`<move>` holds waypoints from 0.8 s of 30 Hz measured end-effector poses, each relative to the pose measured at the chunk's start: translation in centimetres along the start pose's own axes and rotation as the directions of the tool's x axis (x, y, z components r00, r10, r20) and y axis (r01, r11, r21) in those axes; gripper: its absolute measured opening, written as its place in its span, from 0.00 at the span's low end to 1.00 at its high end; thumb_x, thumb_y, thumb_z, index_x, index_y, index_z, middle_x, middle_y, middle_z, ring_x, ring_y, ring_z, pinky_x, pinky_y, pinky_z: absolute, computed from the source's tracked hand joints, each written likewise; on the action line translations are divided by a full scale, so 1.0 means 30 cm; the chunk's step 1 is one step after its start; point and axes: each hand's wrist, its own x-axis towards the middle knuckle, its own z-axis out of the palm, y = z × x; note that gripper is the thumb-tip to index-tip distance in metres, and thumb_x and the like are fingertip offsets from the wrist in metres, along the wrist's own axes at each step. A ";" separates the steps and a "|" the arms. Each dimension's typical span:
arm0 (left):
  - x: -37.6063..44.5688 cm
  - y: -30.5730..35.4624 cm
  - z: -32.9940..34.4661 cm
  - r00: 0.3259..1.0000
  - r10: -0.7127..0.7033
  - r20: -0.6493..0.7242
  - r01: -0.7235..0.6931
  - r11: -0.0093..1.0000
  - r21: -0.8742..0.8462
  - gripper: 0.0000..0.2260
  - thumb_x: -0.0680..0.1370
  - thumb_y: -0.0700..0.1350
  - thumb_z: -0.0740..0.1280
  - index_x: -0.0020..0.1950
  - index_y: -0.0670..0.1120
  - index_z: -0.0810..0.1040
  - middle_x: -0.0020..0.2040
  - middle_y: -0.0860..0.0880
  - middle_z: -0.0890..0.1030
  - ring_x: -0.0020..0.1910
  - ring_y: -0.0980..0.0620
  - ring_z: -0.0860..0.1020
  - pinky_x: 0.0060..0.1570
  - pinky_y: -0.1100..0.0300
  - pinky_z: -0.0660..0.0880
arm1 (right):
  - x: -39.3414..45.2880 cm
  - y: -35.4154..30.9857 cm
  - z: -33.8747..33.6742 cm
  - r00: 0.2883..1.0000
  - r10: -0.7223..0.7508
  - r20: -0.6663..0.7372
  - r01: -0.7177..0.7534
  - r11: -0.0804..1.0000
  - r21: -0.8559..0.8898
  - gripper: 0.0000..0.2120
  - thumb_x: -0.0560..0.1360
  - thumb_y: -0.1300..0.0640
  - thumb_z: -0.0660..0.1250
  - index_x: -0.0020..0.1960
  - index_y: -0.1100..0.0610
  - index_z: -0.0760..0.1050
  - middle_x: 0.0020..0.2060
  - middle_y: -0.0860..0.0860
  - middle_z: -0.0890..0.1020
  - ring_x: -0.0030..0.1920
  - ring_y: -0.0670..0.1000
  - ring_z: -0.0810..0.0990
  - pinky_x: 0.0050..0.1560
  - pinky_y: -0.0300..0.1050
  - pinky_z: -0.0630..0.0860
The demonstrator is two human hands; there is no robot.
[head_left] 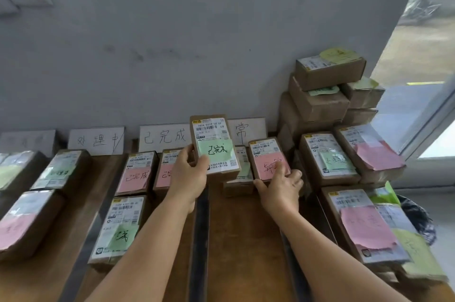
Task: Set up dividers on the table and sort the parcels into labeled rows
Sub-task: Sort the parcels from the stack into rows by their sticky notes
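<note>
My left hand [190, 173] grips the green-noted parcel [214, 145] upright, long axis vertical, lifted over the divider [200, 223]; its row lies just left. My right hand [280, 184] holds the pink-noted parcel [268, 158], right row.

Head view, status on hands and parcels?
Left hand holds green-note parcel raised. Right hand grips pink-note parcel on table. Unsorted parcel stack at right.

Two bare forearms in view, no sleeves showing. Left hand [190, 173] and right hand [280, 187]: no gloves, rings, watch.
</note>
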 end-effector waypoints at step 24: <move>0.038 -0.009 -0.026 0.998 -0.002 0.071 0.002 1.000 0.008 0.21 0.79 0.47 0.64 0.71 0.57 0.65 0.59 0.50 0.80 0.52 0.53 0.81 0.48 0.56 0.81 | 0.014 -0.077 0.027 0.961 -0.254 -0.110 0.262 0.963 0.063 0.27 0.79 0.42 0.56 0.75 0.51 0.58 0.75 0.52 0.60 0.75 0.53 0.54 0.72 0.55 0.59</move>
